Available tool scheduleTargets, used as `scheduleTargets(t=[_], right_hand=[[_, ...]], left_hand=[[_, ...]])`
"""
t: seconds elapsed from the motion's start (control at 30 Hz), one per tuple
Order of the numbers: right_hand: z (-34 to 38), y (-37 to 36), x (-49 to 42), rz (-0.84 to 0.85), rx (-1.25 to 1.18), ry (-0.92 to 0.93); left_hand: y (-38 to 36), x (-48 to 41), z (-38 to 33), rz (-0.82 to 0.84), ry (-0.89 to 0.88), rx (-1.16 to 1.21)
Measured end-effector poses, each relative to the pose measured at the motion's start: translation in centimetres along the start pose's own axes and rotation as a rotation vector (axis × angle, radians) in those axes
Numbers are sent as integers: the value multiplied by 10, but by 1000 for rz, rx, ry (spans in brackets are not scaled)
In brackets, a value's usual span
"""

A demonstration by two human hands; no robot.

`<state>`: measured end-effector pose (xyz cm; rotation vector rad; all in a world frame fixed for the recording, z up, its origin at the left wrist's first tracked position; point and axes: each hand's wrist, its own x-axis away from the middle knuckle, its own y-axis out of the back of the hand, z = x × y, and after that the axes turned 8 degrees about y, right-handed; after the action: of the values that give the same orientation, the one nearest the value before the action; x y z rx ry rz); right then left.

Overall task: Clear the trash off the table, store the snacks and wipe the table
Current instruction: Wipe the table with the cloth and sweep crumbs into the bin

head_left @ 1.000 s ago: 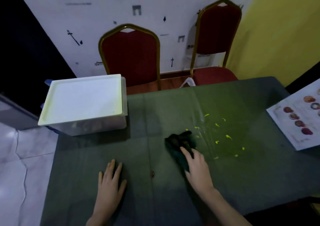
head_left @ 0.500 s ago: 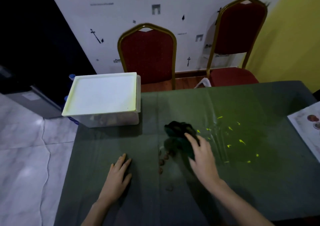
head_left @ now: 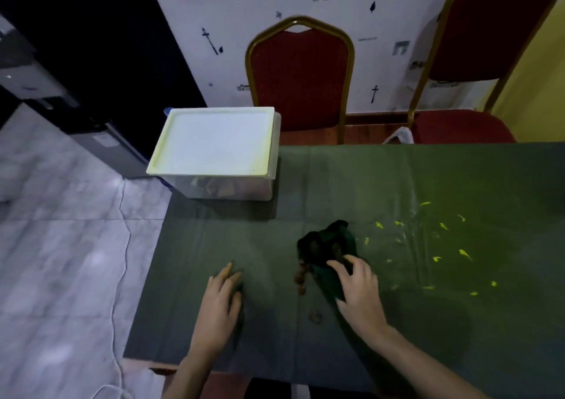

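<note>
A dark green cloth (head_left: 328,245) lies bunched on the green-covered table (head_left: 412,178). My right hand (head_left: 359,294) presses on the cloth's near end, fingers curled over it. Small brown crumbs (head_left: 301,282) lie just left of the cloth, with one more (head_left: 315,317) nearer to me. My left hand (head_left: 218,310) rests flat on the table, fingers together, holding nothing. A clear storage box with a pale lid (head_left: 214,141) stands at the table's far left corner, with snack packets showing through its wall.
Two red chairs with gold frames (head_left: 301,74) (head_left: 489,31) stand behind the table against a white wall. Yellow-green light specks (head_left: 440,245) dot the cloth cover to the right. A tiled floor (head_left: 61,245) with a white cable lies to the left.
My right hand has dragged the cloth leftward across the table, uncovering brown crumbs beside it. The view has swung left, so the menu sheet at the right has left the frame.
</note>
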<state>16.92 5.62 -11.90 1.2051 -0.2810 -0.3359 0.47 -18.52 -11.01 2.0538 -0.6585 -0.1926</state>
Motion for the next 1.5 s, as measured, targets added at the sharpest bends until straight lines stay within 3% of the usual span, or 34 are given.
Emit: scheduleTargets(t=[0.2, 0.33, 0.43, 0.67, 0.83, 0.97, 1.1, 1.17, 1.5], right_hand=[[84, -25, -26, -6, -106, 116], [144, -39, -47, 30, -187, 185], [166, -34, -56, -44, -225, 160], [145, 15, -59, -385, -230, -172], [109, 30, 2, -486, -75, -484], [107, 1, 68, -431, -31, -744], [127, -37, 92, -285, 1, -867], [140, -45, 83, -290, -2, -902], [208, -56, 1, -230, -39, -681]], left_hand=[[6, 29, 32, 101, 163, -119], [28, 33, 55, 106, 157, -147], [48, 26, 71, 94, 114, -131], [71, 0, 119, 129, 0, -101], [70, -3, 142, 199, -67, -121], [69, -3, 154, 222, -143, -182], [68, 0, 151, 211, -153, -266], [67, 1, 150, 208, -191, -366], [75, 7, 161, 237, -245, -555]])
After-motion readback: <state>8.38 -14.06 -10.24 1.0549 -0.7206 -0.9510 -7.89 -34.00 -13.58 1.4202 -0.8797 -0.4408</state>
